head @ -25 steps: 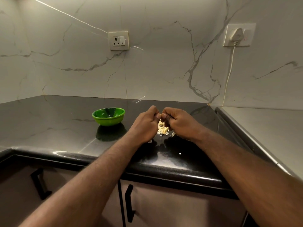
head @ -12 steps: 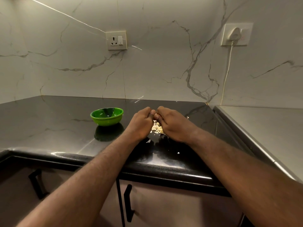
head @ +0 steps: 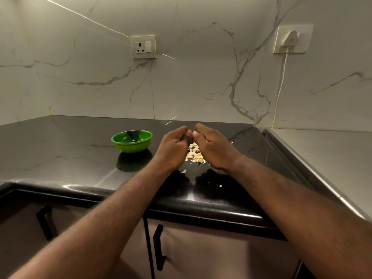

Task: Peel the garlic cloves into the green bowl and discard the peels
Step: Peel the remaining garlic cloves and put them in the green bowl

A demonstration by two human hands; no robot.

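Note:
My left hand (head: 174, 147) and my right hand (head: 213, 146) are held together just above the black countertop (head: 70, 154). Their fingers are curled and the thumb tips meet. They pinch a small garlic clove between them, which the fingers almost fully hide. Under and between the hands lies a pile of pale garlic peels (head: 194, 155). The green bowl (head: 132, 146) stands on the counter to the left of my left hand, a short gap away. I cannot see what it holds.
Two loose peel scraps (head: 183, 171) lie nearer the counter's front edge. A steel surface (head: 322, 158) adjoins the counter on the right. On the marble wall are a socket (head: 143, 46) and a white plug with cord (head: 289, 40). Cabinet doors with black handles (head: 159, 246) are below.
Both hands stay pressed together over the peel pile; only the thumbs shift slightly. The bowl has not moved.

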